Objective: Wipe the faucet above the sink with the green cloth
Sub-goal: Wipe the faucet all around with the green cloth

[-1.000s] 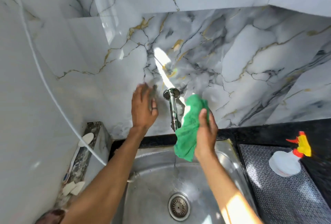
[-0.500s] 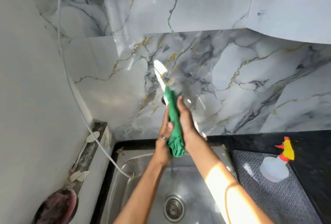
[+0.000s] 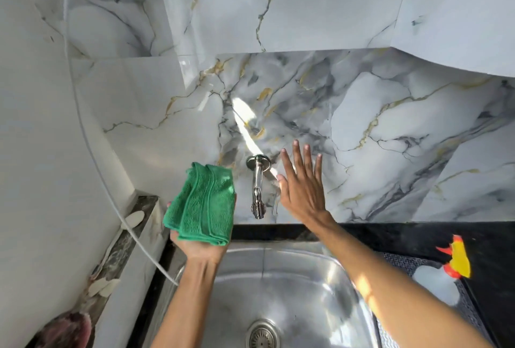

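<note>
The chrome faucet (image 3: pixel 257 184) juts from the marble wall above the steel sink (image 3: pixel 281 289), bare and uncovered. A folded green cloth (image 3: pixel 204 204) lies across the palm of my left hand (image 3: pixel 199 246), just left of the faucet and not touching it. My right hand (image 3: pixel 302 183) is to the right of the faucet, fingers spread and flat near the wall, holding nothing.
A spray bottle (image 3: pixel 443 280) with a red and yellow head lies on a dark mat (image 3: pixel 401 261) on the black counter at the right. A white cable (image 3: pixel 92 152) runs down the left wall to the sink's corner. A stone ledge (image 3: pixel 122 247) at the left carries small white pieces.
Both hands were pressed together around the cloth on the faucet. They have parted: the left carries the cloth off to the left, the right has opened and moved right, and the faucet is uncovered.
</note>
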`<state>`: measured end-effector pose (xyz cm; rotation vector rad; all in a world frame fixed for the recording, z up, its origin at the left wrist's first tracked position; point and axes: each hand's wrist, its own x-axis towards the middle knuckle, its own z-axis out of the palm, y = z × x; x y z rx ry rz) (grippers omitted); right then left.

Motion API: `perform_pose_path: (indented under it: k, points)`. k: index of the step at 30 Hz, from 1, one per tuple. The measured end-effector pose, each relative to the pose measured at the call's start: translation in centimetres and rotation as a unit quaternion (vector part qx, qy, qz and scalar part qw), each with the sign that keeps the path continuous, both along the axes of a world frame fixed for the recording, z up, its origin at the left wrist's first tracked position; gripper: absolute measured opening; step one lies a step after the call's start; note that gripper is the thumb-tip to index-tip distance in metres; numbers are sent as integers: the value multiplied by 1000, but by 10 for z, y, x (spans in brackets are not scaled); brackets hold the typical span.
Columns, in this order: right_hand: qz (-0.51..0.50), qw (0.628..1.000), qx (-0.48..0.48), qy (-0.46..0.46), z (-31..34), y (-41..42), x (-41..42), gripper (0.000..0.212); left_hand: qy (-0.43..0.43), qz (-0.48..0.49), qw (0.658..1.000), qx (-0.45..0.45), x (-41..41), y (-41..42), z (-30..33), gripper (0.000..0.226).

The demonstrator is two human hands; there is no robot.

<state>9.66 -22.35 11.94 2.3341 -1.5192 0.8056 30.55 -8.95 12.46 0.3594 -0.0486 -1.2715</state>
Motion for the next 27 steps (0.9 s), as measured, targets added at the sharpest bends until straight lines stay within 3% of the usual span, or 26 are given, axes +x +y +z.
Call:
perform_pose_path:
  k: [4,8,13,17,19,21,22,23,27]
  points:
    - [19,996,-86,28,-22,-60,10,85,-58,26,996,69,15,-23,-5,45]
    - [-8,990,-144,-8,-39,-97,26,77,-166,39,981,91,15,-42,-2,32]
    - [17,969,-245,-7,-58,-133,21,75,-255,17,965,64,-4,-68,5,41]
    - [47,949,-310,-33,-66,-144,19,68,-374,-52,920,107,-43,-96,27,64]
    - [52,940,-332,-49,-70,-146,21,59,-502,-47,853,137,-55,-114,29,43]
    - [50,939,-336,-54,-70,-145,21,53,-677,21,708,199,-58,-129,24,22]
    - [44,938,-339,-57,-69,-144,21,53,-737,38,639,218,-60,-136,21,27]
    - [39,937,-344,-56,-69,-144,21,54,-771,45,592,229,-62,-140,19,36]
    - [33,931,-360,-47,-71,-146,21,67,-864,81,439,234,-80,-132,6,58]
